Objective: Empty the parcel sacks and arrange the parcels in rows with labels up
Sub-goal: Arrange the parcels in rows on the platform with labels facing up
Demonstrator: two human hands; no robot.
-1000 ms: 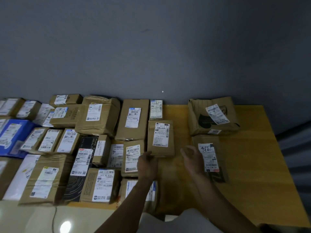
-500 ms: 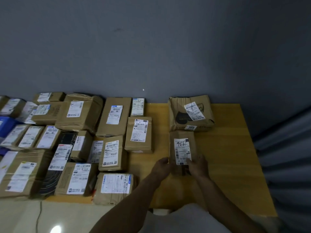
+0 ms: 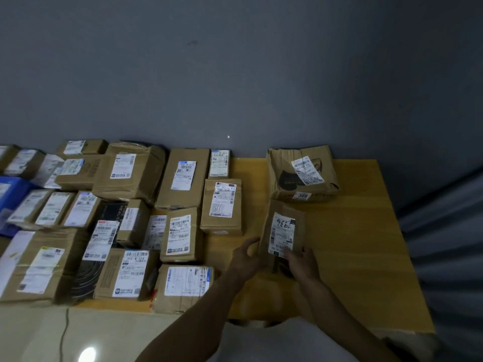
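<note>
Currently the slim parcel (image 3: 283, 231) lies label up on the surface (image 3: 352, 244), long axis pointing away from the person, just before the crumpled parcel (image 3: 300, 176). The left hand (image 3: 244, 256), fingers spread apart, touches its near left edge; the right hand (image 3: 303, 262) rests on its near end, grip impossible to tell. Both flank it equally, so squaring it probably needs both
</note>
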